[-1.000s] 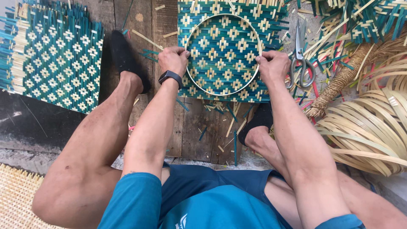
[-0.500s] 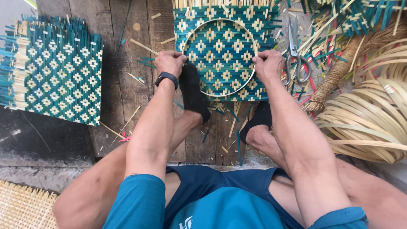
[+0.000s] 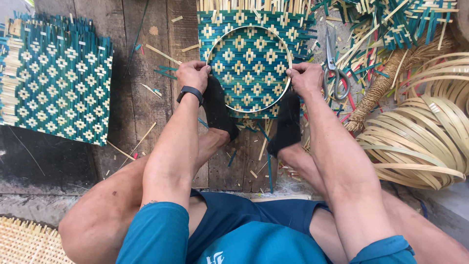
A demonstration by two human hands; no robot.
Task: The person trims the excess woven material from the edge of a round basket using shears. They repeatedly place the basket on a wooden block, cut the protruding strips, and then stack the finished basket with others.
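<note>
A pale bamboo hoop (image 3: pixel 254 28) lies on a square woven mat (image 3: pixel 249 61) of teal and cream strips on the wooden floor. My left hand (image 3: pixel 193 74), with a black wristband, grips the hoop's left edge. On the opposite side my right hand (image 3: pixel 305 78) grips the hoop's right edge. Both of my feet in black socks (image 3: pixel 219 110) (image 3: pixel 287 122) press on the mat's near edge, just under the hands.
A second woven mat (image 3: pixel 58 93) lies at the left. Scissors (image 3: pixel 334 73) rest right of the hoop. A stack of bamboo rings (image 3: pixel 420 142) and a bundle of twine (image 3: pixel 381 83) sit at the right. Loose strip offcuts litter the boards. A pale woven mat (image 3: pixel 24 242) is at bottom left.
My left foot has swung in from the left onto the mat's near edge beside my right foot. Both hands have stayed on the hoop's sides.
</note>
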